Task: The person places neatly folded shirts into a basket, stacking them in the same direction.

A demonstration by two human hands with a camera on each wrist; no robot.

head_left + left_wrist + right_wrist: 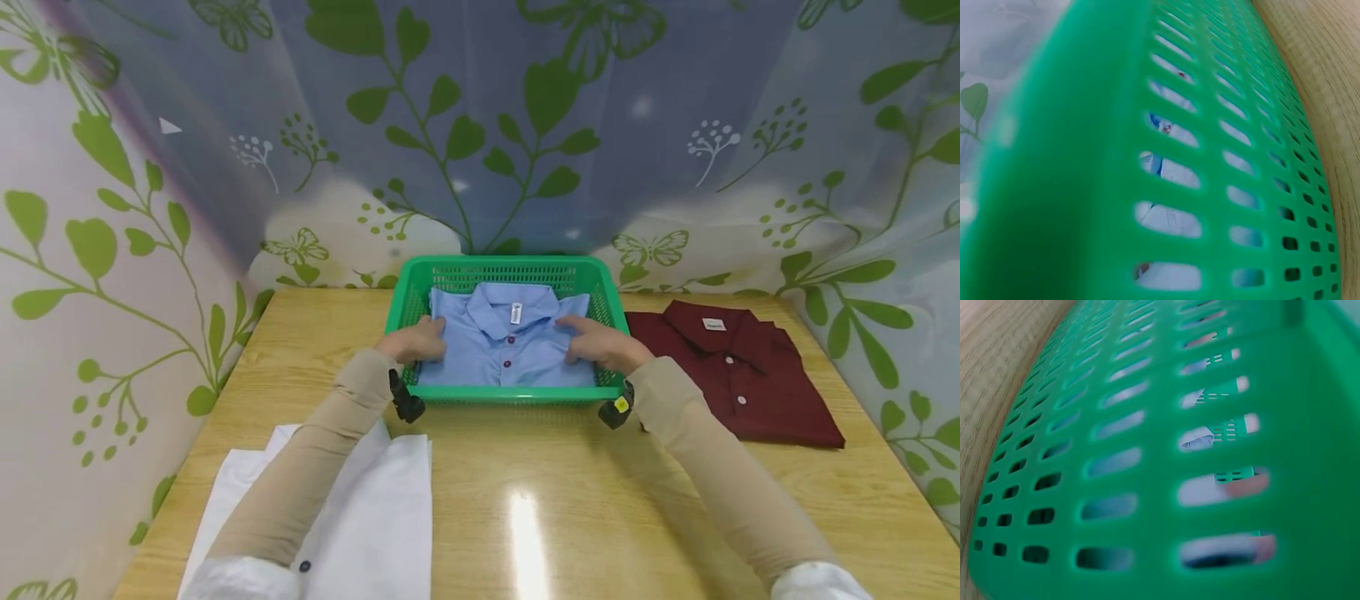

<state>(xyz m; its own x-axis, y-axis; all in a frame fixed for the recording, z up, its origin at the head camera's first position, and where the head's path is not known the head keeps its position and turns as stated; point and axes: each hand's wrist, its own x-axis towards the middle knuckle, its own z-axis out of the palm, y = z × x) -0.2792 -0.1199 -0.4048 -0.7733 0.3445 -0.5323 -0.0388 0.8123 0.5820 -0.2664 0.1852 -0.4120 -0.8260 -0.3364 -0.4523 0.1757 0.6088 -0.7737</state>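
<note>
A folded light-blue collared shirt (480, 350) with dark buttons and a white neck label lies face up inside a green plastic basket (495, 394). My left hand (418, 339) reaches over the basket's left side, its fingers touching the shirt's left edge. On the opposite side, my right hand (603, 343) touches the shirt's right edge, thumb and forefinger spread apart. Both wrist views are mostly filled by the slotted basket wall (1210, 187), (1154, 487), with bits of pale blue cloth showing through the slots. Some fingertips are hard to make out.
A folded maroon shirt (757, 375) with white buttons lies right of the basket on the wooden table (480, 500). At the front left is a white shirt (375, 517), partly under my left forearm. Leaf-patterned curtains (487, 167) stand behind and at both sides.
</note>
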